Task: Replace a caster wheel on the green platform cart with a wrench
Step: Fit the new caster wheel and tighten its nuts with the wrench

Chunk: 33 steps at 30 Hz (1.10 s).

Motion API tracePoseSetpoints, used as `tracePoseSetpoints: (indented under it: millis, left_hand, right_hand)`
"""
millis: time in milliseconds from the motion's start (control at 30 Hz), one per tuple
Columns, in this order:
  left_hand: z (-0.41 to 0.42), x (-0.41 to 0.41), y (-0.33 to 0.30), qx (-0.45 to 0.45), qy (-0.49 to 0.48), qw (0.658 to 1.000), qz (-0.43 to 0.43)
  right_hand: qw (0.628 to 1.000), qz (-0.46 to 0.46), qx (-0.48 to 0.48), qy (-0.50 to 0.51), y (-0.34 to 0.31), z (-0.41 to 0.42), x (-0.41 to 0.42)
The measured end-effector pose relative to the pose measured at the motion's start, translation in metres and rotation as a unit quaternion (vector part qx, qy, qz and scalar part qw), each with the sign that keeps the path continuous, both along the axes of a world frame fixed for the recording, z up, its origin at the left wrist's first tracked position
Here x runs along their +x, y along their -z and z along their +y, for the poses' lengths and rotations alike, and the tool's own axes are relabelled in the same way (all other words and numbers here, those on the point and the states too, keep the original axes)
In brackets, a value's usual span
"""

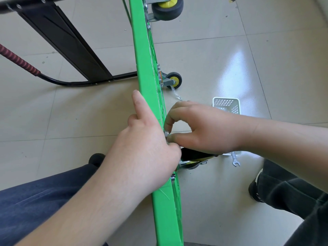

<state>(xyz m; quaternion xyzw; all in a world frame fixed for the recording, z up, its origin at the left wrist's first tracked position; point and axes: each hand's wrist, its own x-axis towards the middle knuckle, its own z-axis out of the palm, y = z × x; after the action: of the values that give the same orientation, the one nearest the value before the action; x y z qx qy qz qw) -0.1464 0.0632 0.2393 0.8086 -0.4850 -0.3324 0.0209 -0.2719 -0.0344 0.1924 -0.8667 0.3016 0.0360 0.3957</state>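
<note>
Nut (pixel 166 133) at cart (pixel 150 89) edge was pinched by right hand (pixel 200 126); left hand (pixel 147 144) gripped edge. Small, slippery hardware judged fumble-prone.

Open floor (pixel 204 55) lies right of the upright cart (pixel 147 71). A basket (pixel 226 105) and wrench (pixel 235 159) crowd the near side; the black frame (pixel 67 43) blocks the left.
</note>
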Motion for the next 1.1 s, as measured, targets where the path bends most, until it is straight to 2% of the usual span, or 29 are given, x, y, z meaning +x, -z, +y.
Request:
tracePoseSetpoints:
  millis: [133, 267, 700, 867, 1100]
  left_hand:
    - [0.000, 0.000, 0.000, -0.001, -0.007, 1.000, 0.003]
    - [0.002, 0.001, -0.001, 0.000, -0.006, 1.000, 0.003]
    - [0.002, 0.002, 0.001, 0.000, 0.004, 1.000, 0.000]
    - [0.003, 0.003, 0.001, 0.000, -0.005, 1.000, -0.005]
    - [0.001, 0.004, 0.007, -0.006, -0.012, 0.999, -0.038]
  right_hand:
    - [0.999, -0.033, -0.034, -0.005, 0.002, 0.001, -0.002]
    - [0.999, -0.024, -0.040, 0.000, 0.001, 0.002, 0.000]
    - [0.982, 0.056, 0.164, 0.081, -0.008, -0.006, 0.012]
    - [0.985, 0.073, 0.144, 0.059, -0.011, -0.007, 0.010]
    - [0.997, 0.043, 0.068, 0.019, -0.005, -0.008, 0.005]
